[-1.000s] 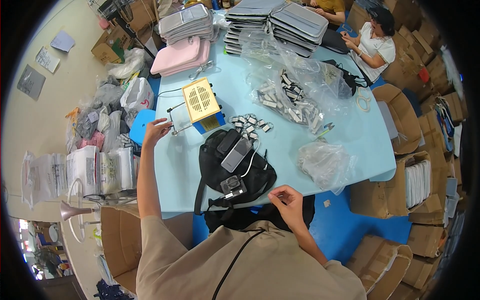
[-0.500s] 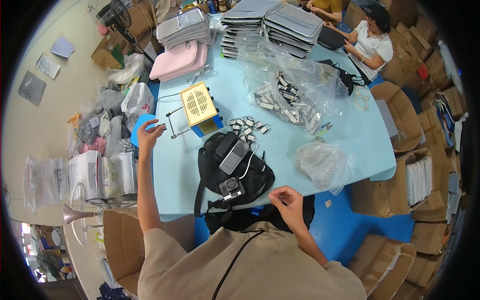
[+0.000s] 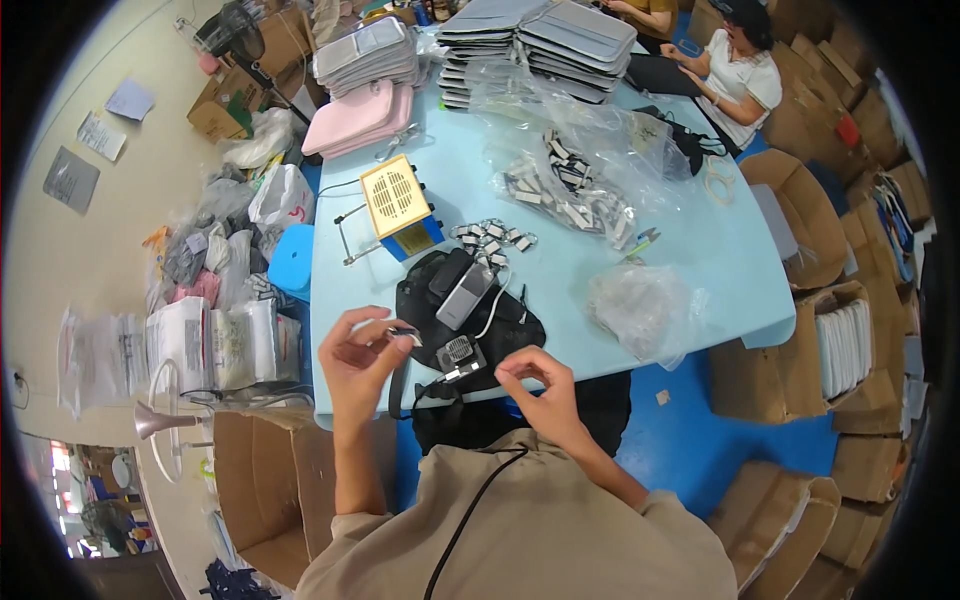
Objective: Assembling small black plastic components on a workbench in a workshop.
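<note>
Over the near left of the table, my left hand pinches a small dark piece with a pale side between thumb and fingertips. My right hand hovers near the table's front edge, thumb and forefinger brought together; whatever is between them, if anything, is too small to name. Between and beyond my hands lies a black bag carrying a grey power bank, a white cable and a small clear-cased device. Behind it is a pile of small black-and-white pieces with metal rings.
A cream-topped blue box with a metal bracket stands at left. Clear bags hold small pieces and unclear contents. Pink cases and grey cases are stacked behind. A person sits far right; cartons flank the table.
My left hand has come from beside the blue box toward me and rightward, still pinching the small piece. My right hand has shifted slightly left.
</note>
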`<state>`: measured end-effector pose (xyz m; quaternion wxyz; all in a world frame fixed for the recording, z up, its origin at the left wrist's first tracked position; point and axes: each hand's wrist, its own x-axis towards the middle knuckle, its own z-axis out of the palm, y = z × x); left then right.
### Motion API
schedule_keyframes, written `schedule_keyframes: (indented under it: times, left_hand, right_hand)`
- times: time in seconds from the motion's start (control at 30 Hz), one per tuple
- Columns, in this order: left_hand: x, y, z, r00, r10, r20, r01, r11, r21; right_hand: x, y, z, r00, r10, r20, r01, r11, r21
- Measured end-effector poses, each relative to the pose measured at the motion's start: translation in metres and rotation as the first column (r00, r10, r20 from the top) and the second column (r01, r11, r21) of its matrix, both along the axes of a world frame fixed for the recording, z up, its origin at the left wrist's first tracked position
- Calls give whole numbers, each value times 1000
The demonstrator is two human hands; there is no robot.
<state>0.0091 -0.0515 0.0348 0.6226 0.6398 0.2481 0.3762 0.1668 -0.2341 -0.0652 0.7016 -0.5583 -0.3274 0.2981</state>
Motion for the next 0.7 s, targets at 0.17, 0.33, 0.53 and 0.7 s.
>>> schedule_keyframes:
  times: [0.17, 0.33, 0.53, 0.7]
  left_hand:
    - [18, -35, -13, 985, -160, 67, 166, 981, -95]
    - [28, -54, -14, 975, -210, 76, 218, 968, -121]
    - [31, -62, -21, 957, -266, 119, 281, 950, -135]
    - [29, -62, -26, 962, -253, 105, 266, 955, -133]
  right_hand:
    - [-10, 3, 46, 1000, 4, 19, -6, 996, 93]
    - [-13, -9, 62, 1000, 5, 6, -6, 988, 152]
    - [-16, -11, 60, 997, -76, 15, 71, 972, 226]
    - [-21, -11, 56, 994, -95, -57, 105, 972, 210]
